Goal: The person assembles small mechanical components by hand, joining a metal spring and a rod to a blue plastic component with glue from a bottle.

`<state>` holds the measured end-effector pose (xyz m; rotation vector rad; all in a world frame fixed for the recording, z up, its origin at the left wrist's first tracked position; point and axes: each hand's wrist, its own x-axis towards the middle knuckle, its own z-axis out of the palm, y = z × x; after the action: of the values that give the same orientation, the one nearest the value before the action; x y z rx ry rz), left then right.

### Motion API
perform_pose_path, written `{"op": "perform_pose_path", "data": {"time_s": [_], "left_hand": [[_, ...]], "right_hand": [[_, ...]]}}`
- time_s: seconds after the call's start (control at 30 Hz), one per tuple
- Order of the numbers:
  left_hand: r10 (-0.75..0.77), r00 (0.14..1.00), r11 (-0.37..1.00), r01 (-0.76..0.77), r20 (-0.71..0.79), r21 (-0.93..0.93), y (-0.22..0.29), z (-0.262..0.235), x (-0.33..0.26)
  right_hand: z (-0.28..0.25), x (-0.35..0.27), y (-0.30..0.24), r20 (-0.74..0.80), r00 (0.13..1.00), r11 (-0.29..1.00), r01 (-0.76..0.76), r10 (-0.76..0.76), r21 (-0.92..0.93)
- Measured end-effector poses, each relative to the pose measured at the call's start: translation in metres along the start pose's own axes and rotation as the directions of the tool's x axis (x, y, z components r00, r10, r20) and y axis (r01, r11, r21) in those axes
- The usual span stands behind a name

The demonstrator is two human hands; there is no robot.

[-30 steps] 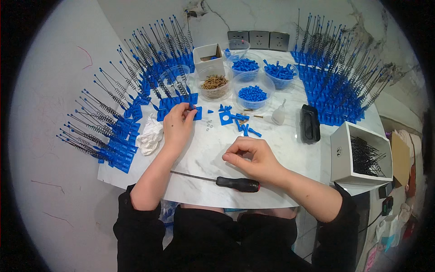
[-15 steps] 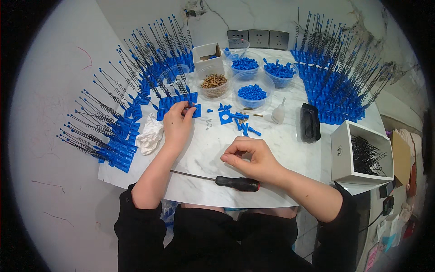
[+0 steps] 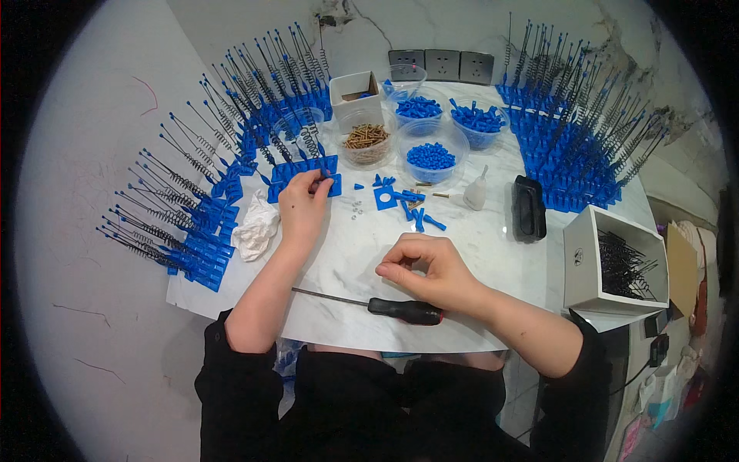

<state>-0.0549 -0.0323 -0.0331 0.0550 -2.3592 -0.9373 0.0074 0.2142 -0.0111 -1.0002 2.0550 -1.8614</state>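
My left hand [image 3: 302,204] is at the front of the left group, its thumb and fingertips closed on the edge of a blue plastic base [image 3: 336,185]. Part of that base is hidden by the fingers. Thin black coiled wires stand upright in the bases behind it. My right hand [image 3: 431,268] hovers over the near middle of the table, thumb and fingers curled into a pinch; whatever may be between the tips is too small to make out. Just below it lies a long screwdriver [image 3: 406,311] with a black handle. A crumpled white tissue [image 3: 255,226] rests beside my left wrist.
Rows of blue bases with wires [image 3: 566,165] fill the right; more line the left edge. Clear tubs hold brass screws [image 3: 367,136] and blue parts [image 3: 431,156]. Loose blue pieces [image 3: 418,219], a dropper bottle [image 3: 475,195], a black tray [image 3: 529,208] and a white box [image 3: 581,262] stand about.
The whole view has shifted very slightly. Both hands keep the same pose and place, and nothing has been picked up or let go.
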Motion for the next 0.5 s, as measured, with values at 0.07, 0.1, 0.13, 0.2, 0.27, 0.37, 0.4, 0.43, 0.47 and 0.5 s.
{"op": "perform_pose_path", "data": {"time_s": [0.07, 0.1, 0.13, 0.2, 0.27, 0.37, 0.4, 0.43, 0.47, 0.5], "left_hand": [[-0.026, 1.0, 0.999, 0.026, -0.008, -0.029, 0.001, 0.0008, -0.0015], [-0.034, 0.999, 0.998, 0.033, -0.016, -0.045, 0.0009, 0.0005, -0.0027], [-0.04, 0.999, 0.997, 0.039, -0.024, -0.061, 0.0027, 0.0001, -0.003], [-0.026, 0.999, 0.999, 0.024, -0.032, -0.041, 0.0059, -0.0017, -0.0046], [-0.01, 0.999, 1.0, 0.009, -0.041, -0.021, 0.007, -0.0027, -0.0049], [-0.022, 0.999, 0.999, 0.02, -0.048, -0.034, 0.0046, -0.0043, -0.0053], [-0.02, 0.999, 0.999, 0.019, -0.043, -0.034, 0.004, -0.0052, -0.0056], [-0.017, 0.999, 0.999, 0.015, -0.035, -0.038, 0.0042, -0.0054, -0.0053], [-0.016, 0.999, 0.999, 0.015, -0.034, -0.039, 0.0044, -0.0055, -0.0055], [-0.009, 0.999, 1.0, 0.008, -0.032, -0.028, 0.0046, -0.0056, -0.0059]], "right_hand": [[-0.0007, -0.0017, -0.0013, 0.002, 1.0, 1.0, 0.001, -0.001, 0.005], [-0.0007, -0.0022, -0.002, 0.006, 1.0, 1.0, 0.006, -0.006, 0.001], [-0.0011, -0.0023, -0.0026, 0.009, 1.0, 1.0, 0.011, -0.011, -0.002], [-0.0014, -0.0031, -0.0033, 0.009, 1.0, 1.0, -0.003, 0.003, 0.009], [-0.0014, -0.0025, -0.0034, 0.009, 1.0, 1.0, -0.016, 0.015, 0.02], [-0.0005, -0.001, -0.0027, 0.015, 1.0, 1.0, -0.001, 0.001, -0.019], [-0.0002, -0.0006, -0.0036, 0.021, 1.0, 1.0, -0.008, 0.008, -0.008], [-0.0004, -0.0006, -0.0045, 0.023, 1.0, 1.0, -0.015, 0.015, 0.001], [-0.0003, -0.0008, -0.0042, 0.022, 1.0, 1.0, -0.016, 0.016, 0.0], [-0.0001, -0.0011, -0.0034, 0.018, 1.0, 1.0, -0.008, 0.008, -0.005]]}}
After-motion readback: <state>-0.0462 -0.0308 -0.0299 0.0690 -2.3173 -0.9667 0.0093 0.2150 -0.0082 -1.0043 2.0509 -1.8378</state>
